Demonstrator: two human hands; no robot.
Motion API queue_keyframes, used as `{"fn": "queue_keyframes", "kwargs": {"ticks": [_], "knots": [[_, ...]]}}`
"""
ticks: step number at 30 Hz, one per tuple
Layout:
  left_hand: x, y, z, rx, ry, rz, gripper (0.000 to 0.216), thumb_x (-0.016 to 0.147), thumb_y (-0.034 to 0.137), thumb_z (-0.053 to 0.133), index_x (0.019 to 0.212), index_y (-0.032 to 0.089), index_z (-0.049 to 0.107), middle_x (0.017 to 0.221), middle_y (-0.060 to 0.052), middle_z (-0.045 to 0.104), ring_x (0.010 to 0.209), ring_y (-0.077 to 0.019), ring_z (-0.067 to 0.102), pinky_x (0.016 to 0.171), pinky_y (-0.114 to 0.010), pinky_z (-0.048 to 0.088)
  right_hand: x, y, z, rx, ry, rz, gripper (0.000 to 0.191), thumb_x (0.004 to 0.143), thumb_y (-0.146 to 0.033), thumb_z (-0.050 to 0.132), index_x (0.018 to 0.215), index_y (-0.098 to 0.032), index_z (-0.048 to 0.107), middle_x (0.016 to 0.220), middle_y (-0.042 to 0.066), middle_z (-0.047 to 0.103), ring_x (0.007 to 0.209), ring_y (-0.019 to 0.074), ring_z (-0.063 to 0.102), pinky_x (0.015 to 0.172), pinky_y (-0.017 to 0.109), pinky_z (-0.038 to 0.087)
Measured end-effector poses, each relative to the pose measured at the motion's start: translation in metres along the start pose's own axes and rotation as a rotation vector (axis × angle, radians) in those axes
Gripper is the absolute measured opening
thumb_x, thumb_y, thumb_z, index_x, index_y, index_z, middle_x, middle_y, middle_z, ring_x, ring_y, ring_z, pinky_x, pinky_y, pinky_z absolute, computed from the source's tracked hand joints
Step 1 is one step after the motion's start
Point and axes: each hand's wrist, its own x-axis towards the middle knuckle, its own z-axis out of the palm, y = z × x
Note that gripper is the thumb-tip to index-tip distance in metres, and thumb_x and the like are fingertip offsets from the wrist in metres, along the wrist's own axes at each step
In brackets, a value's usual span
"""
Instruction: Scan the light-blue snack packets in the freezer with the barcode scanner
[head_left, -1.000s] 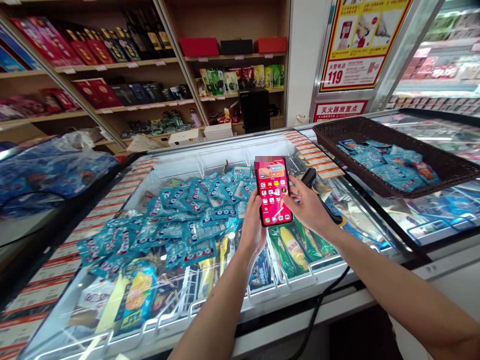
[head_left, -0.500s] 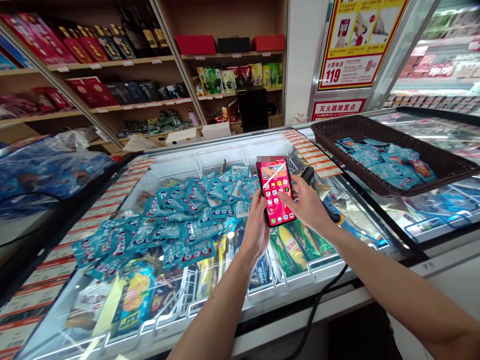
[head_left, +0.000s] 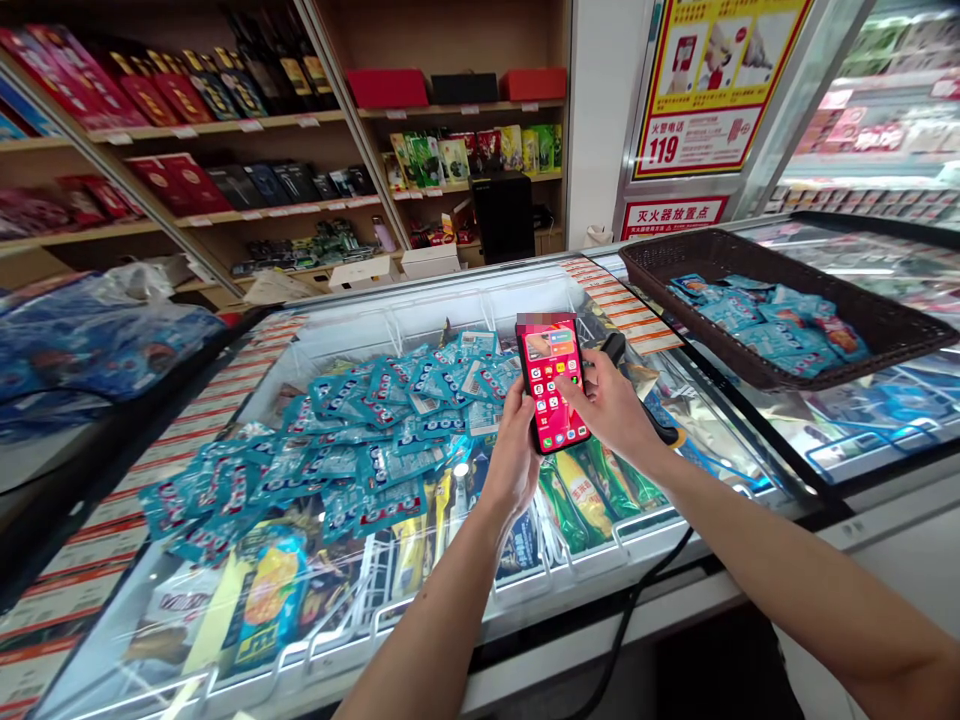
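A smartphone [head_left: 550, 400] with a lit red home screen full of app icons is held upright between my hands, above the glass top of a freezer. My left hand [head_left: 512, 455] is closed round its lower left side, the thumb along the edge. My right hand [head_left: 619, 415] grips the right side, its thumb over the middle of the screen and its other fingers mostly hidden behind. Just beyond my right hand lies a black handheld device [head_left: 615, 348], partly covered by that hand. A pile of small blue packets [head_left: 390, 410] spreads to the left of the phone.
The freezer [head_left: 525, 620] holds wrapped ice creams under its glass. A brown wicker basket [head_left: 757, 375] with blue packets stands at right. A black cable [head_left: 626, 620] hangs over the front edge. Plastic-wrapped blue goods [head_left: 97, 340] lie at left. Shelves [head_left: 337, 115] stand behind.
The picture on the upper part of the phone's screen has changed slightly. Both hands keep their hold, with hardly any movement.
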Motion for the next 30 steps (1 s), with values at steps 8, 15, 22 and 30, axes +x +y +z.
{"fn": "queue_keyframes", "kwargs": {"ticks": [8,15,22,30], "knots": [[0.0019,0.0026,0.001,-0.015,0.015,0.023,0.049,0.084,0.041,0.064,0.13,0.032,0.051,0.131,-0.001,0.06,0.107,-0.0192,0.063,0.087,-0.031,0.052,0.0009,-0.0002,-0.0013,-0.031,-0.005,-0.017,0.054,0.083,-0.052,0.059,0.126,-0.022,0.047,0.099,0.009,0.071,0.081,0.025,0.068,0.076,0.042,0.055],[0.0003,0.0046,0.003,-0.01,0.045,0.014,0.049,0.083,0.041,0.064,0.13,0.033,0.053,0.13,-0.002,0.061,0.109,-0.0211,0.062,0.091,-0.034,0.052,0.0004,-0.0012,-0.0008,-0.009,-0.017,-0.015,0.045,0.088,-0.046,0.051,0.126,-0.021,0.046,0.101,0.008,0.071,0.075,0.0205,0.066,0.072,0.038,0.054],[0.0018,0.0034,-0.0001,-0.031,0.025,0.024,0.049,0.084,0.038,0.063,0.132,0.031,0.051,0.129,-0.001,0.062,0.107,-0.0195,0.063,0.091,-0.031,0.051,0.0013,-0.0046,-0.0012,-0.019,-0.004,-0.011,0.044,0.087,-0.043,0.053,0.123,-0.019,0.048,0.099,0.008,0.072,0.071,0.0201,0.065,0.069,0.036,0.051],[0.0035,0.0008,-0.0031,-0.051,0.043,0.029,0.049,0.084,0.035,0.061,0.131,0.03,0.052,0.128,-0.001,0.062,0.104,-0.0189,0.064,0.09,-0.031,0.049,0.002,0.0,0.0015,0.021,-0.018,0.015,0.043,0.087,-0.043,0.052,0.123,-0.02,0.049,0.099,0.008,0.072,0.072,0.0206,0.066,0.069,0.036,0.052]]}}
